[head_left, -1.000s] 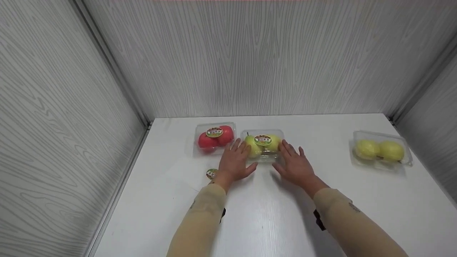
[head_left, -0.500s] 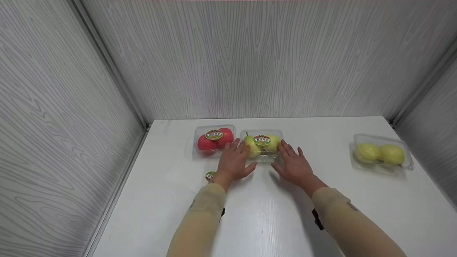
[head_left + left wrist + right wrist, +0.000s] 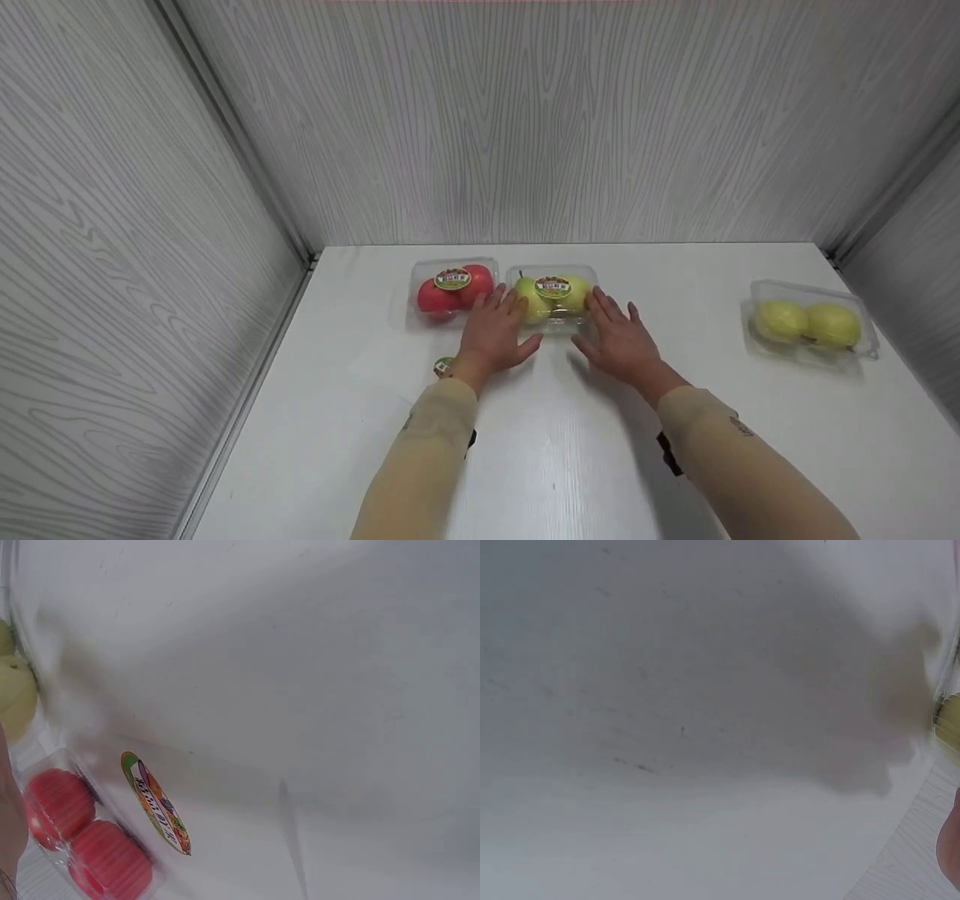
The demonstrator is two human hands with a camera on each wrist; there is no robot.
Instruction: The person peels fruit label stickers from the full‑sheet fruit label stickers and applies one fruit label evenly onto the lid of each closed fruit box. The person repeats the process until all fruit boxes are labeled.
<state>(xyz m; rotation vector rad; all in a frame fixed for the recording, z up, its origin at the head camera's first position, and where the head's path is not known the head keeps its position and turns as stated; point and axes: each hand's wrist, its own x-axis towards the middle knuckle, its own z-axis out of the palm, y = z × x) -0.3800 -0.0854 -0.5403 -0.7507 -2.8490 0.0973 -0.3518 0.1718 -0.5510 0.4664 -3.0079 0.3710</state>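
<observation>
A: Two hands flank the pear box (image 3: 553, 298), the clear pack of green pears that sits mid-table near the back wall

B: Left hand (image 3: 491, 334) lies along its left side, fingers straight and apart; right hand (image 3: 619, 339) mirrors it on the right. Flat fingers press the box, nothing curls round it

A: Just left of the pear box, touching or nearly so, sits the apple box (image 3: 450, 291). Both carry round labels

B: So these two look lined up. Well right of the pear box, the yellow fruit box (image 3: 808, 324) stands alone with no label showing; a loose sticker (image 3: 442, 367) lies near-left. I'd judge that one remains
</observation>
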